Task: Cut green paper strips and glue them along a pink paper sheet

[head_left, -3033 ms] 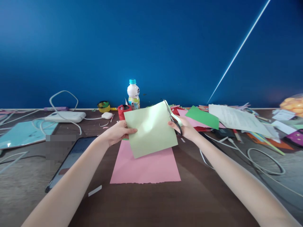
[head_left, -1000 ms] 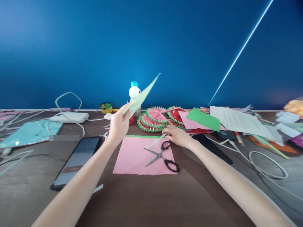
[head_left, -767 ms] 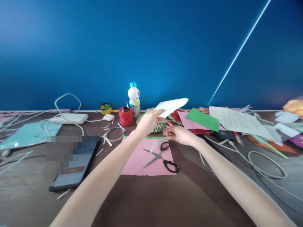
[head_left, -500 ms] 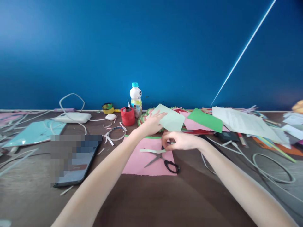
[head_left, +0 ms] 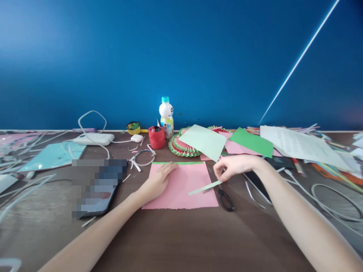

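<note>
A pink sheet (head_left: pixel 181 189) with a green strip (head_left: pixel 195 163) along its far edge lies flat on the table. My left hand (head_left: pixel 160 181) rests on its left part, fingers stretched out. At the sheet's right edge, my right hand (head_left: pixel 231 167) pinches one end of a pale green paper strip (head_left: pixel 202 188), which slants over the pink. Black-handled scissors (head_left: pixel 226 200) are just below my right hand, their blades mostly hidden. Behind the pink sheet, a pale green sheet (head_left: pixel 202 139) leans over a pleated red and green paper piece (head_left: pixel 184 147).
A phone (head_left: pixel 107 189) lies to the left, with a power bank (head_left: pixel 95 139) behind it. A bottle (head_left: pixel 166 121) and a red roll (head_left: pixel 157 138) stand near the blue wall. Green paper (head_left: pixel 251 142), printed sheets (head_left: pixel 300 147) and cables (head_left: pixel 326 202) are on the right.
My left hand has left the pale green sheet and come down onto the pink one. My right hand has shifted right with the thin strip, and the scissors have moved right too.
</note>
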A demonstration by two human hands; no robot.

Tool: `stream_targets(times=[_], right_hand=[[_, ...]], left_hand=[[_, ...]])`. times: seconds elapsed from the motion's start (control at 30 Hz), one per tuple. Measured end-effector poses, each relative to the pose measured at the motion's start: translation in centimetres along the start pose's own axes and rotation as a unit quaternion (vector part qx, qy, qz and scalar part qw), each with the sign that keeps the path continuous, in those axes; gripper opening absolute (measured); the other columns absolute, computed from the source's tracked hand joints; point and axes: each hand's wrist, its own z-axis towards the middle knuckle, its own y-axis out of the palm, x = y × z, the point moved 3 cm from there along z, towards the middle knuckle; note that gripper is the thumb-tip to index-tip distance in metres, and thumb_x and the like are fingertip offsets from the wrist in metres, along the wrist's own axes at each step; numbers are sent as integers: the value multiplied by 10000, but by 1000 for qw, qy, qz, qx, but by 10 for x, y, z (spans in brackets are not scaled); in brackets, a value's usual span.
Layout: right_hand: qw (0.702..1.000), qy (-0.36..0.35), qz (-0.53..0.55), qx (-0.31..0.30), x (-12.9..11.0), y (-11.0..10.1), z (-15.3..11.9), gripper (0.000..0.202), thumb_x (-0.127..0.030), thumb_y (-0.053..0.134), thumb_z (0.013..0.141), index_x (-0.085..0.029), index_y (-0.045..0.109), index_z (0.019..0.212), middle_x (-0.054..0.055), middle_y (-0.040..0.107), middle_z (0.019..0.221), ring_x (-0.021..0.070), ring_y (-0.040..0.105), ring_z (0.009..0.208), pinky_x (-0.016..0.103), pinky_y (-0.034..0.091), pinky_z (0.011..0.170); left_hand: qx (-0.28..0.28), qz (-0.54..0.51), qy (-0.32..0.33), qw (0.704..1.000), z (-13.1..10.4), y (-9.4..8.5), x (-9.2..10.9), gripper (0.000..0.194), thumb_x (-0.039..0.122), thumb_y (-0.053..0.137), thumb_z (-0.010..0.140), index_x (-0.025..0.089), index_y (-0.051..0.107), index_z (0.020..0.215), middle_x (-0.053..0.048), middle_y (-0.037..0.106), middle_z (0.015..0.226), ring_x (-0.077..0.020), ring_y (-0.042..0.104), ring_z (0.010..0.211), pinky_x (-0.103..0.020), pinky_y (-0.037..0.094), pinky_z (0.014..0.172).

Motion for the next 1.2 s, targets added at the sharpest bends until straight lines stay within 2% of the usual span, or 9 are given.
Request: stream_targets(times=[0.2,0.33,0.47,0.63,0.73,0.8,0.87,1.03,1.2], right_hand=[[992,-47,103,54,0,-7,-3,83,-262,611,705,-182,613,730,13,649,744,148,575,703,260,400,643],[966,-132,192,112,-26,4,14,153,-317,627,723,-177,582,765,0,619,717,130,578,687,263,428,679],[960,-135,157,189,-38,25,41,86,-250,579,754,-170,591,782,10,621,693,140,577,672,277,434,663],[939,-120,30,322,-38,40,61,56,-172,555,773,-177,610,765,46,629,829,173,563,781,321,433,720],[907,-150,-12,393,-38,42,64,86,-122,545,777,-175,609,756,60,608,875,200,535,901,363,423,818],[890,-161,-5,426,-38,40,63,102,-109,526,788,-176,599,763,57,600,866,201,533,905,374,426,826],[872,-173,27,458,-39,38,59,104,-112,510,800,-179,585,776,49,596,863,189,545,886,367,437,817],[831,-220,118,497,-53,34,43,108,-144,478,832,-200,566,861,29,582,860,156,577,836,311,480,756],[799,-282,149,509,-70,39,33,273,-151,471,846,-223,520,1104,68,551,1086,172,576,999,330,491,853]], left_hand=[[67,-9,-19,997,1,-20,-2,446,102,321,782,168,529,1171,-79,575,1246,-207,503,1179,-358,374,1014],[177,136,-70,972,-1,-50,-22,328,70,359,722,148,576,956,-116,623,1038,-250,554,1023,-395,417,919],[110,254,-108,955,-4,-58,-47,195,115,451,704,167,545,866,-118,608,995,-287,541,999,-425,403,897],[75,261,-115,956,-7,-61,-53,127,121,380,766,189,483,737,-103,596,880,-265,557,895,-409,413,840],[169,207,-122,956,-6,-72,-44,93,155,378,785,200,447,740,-90,578,854,-249,555,861,-379,426,791],[254,131,-114,951,-6,-79,-37,36,186,402,785,202,435,787,-71,571,846,-227,558,841,-358,430,776],[292,27,-95,951,-6,-80,-31,26,210,419,787,205,423,812,-36,569,786,-198,569,787,-341,435,768],[217,-210,-13,953,-5,-62,-7,82,279,432,829,198,432,813,-13,614,755,-161,597,743,-307,444,729],[131,-294,31,946,-11,-41,19,54,241,427,871,202,398,849,-31,671,799,-171,616,827,-325,431,771]])
